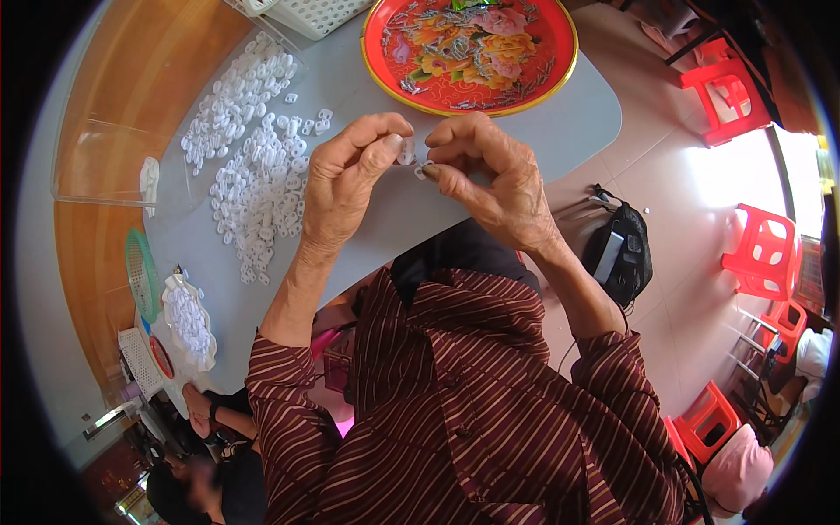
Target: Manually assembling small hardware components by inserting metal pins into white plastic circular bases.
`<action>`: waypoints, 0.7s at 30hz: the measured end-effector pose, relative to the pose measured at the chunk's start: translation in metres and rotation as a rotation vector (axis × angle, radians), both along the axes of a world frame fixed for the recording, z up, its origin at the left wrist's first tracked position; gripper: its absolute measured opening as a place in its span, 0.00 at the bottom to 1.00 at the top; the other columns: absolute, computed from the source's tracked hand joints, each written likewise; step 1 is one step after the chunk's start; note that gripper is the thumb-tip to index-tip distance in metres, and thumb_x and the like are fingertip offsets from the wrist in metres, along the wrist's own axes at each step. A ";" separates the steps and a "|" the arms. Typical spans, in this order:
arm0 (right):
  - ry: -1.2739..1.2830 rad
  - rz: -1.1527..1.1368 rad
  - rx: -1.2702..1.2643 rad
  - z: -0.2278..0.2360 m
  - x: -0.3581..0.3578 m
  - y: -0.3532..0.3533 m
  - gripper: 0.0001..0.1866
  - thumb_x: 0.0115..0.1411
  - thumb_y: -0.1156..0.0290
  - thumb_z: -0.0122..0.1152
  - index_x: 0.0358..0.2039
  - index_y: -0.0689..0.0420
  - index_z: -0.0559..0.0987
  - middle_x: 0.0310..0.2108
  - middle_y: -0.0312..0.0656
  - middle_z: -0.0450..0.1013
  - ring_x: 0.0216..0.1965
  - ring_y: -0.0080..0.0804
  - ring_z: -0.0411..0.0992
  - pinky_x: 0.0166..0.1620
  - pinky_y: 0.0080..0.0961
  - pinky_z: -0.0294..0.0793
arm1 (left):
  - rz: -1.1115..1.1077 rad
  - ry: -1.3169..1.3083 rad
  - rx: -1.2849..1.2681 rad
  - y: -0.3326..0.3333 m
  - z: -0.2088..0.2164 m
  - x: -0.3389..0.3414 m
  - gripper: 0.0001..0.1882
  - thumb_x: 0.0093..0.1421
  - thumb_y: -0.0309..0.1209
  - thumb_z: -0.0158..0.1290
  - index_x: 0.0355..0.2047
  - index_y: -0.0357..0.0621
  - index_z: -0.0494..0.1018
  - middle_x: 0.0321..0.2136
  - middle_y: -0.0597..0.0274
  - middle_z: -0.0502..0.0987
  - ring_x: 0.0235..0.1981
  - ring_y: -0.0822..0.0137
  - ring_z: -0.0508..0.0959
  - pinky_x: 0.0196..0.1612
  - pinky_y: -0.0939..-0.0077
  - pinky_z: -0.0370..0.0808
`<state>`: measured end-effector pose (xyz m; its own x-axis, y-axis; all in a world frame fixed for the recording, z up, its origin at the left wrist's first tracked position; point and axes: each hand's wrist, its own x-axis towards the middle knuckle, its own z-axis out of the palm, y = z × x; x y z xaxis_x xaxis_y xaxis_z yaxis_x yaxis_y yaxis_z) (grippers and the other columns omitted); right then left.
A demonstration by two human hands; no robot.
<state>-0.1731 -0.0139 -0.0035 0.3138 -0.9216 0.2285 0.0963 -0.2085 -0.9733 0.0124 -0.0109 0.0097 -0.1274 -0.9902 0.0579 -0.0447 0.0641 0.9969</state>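
Note:
Above the table's near edge, my left hand [346, 175] pinches a small white plastic piece with holes [406, 150] between thumb and forefinger. Close beside it, my right hand [503, 179] has its thumb and fingers closed on a tiny part [421, 171], whitish with a metallic glint; its exact kind is too small to make out. The fingertips of both hands nearly meet. Just beyond them lies a red flowered tray [385, 79] with a gold rim, strewn with small metal pins [455, 44]. Left of my left hand spreads a heap of white plastic pieces [254, 179].
The grey table [582, 122] bears a white dish [208, 350] of white pieces, a green basket [140, 276] and a white basket [319, 17]. A co-worker's hand [198, 407] rests by the left edge. Red stools [761, 249] and a black mesh bag [626, 249] stand right.

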 end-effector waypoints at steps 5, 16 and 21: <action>0.005 -0.007 -0.001 0.001 0.000 0.000 0.15 0.53 0.80 0.61 0.41 0.61 0.71 0.28 0.39 0.76 0.28 0.21 0.72 0.34 0.19 0.73 | 0.004 -0.111 -0.027 -0.002 0.007 0.000 0.07 0.61 0.28 0.51 0.37 0.38 0.73 0.28 0.71 0.73 0.30 0.80 0.70 0.35 0.87 0.68; -0.012 -0.014 0.002 0.002 -0.001 0.000 0.15 0.53 0.82 0.60 0.42 0.61 0.71 0.28 0.39 0.76 0.29 0.21 0.72 0.34 0.19 0.73 | -0.109 -0.233 -0.145 -0.009 0.017 -0.005 0.06 0.60 0.24 0.51 0.37 0.36 0.72 0.27 0.67 0.74 0.31 0.78 0.73 0.35 0.84 0.71; -0.025 -0.050 -0.017 0.000 0.000 0.000 0.14 0.53 0.82 0.60 0.41 0.61 0.71 0.28 0.39 0.75 0.29 0.21 0.72 0.35 0.19 0.73 | -0.094 -0.295 -0.184 -0.008 0.018 -0.013 0.06 0.60 0.25 0.51 0.37 0.37 0.72 0.27 0.65 0.75 0.31 0.76 0.74 0.36 0.82 0.72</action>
